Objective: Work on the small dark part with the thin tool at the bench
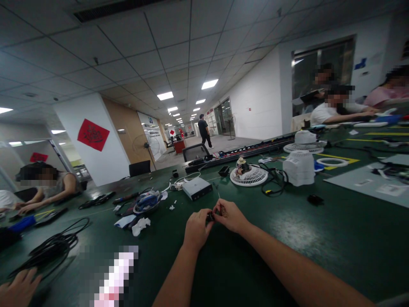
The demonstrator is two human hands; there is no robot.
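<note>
Both my hands meet above the dark green table [319, 238], near its middle. My left hand [196, 228] is closed, pinching a small dark part [210, 216] between thumb and fingers. My right hand [230, 215] is closed too, pressed against the same part, and it holds a thin tool whose slim shaft [219, 197] sticks up from the fingers. The part is too small to name. A grey flat box [197, 188] lies just beyond my hands.
A white fan grille with a motor [249, 175], white fan parts [300, 166], black cables [51, 247], crumpled paper [140, 225] and a bowl of parts [147, 202] lie around. Other people sit at left and far right; someone's hand [17, 290] rests at bottom left.
</note>
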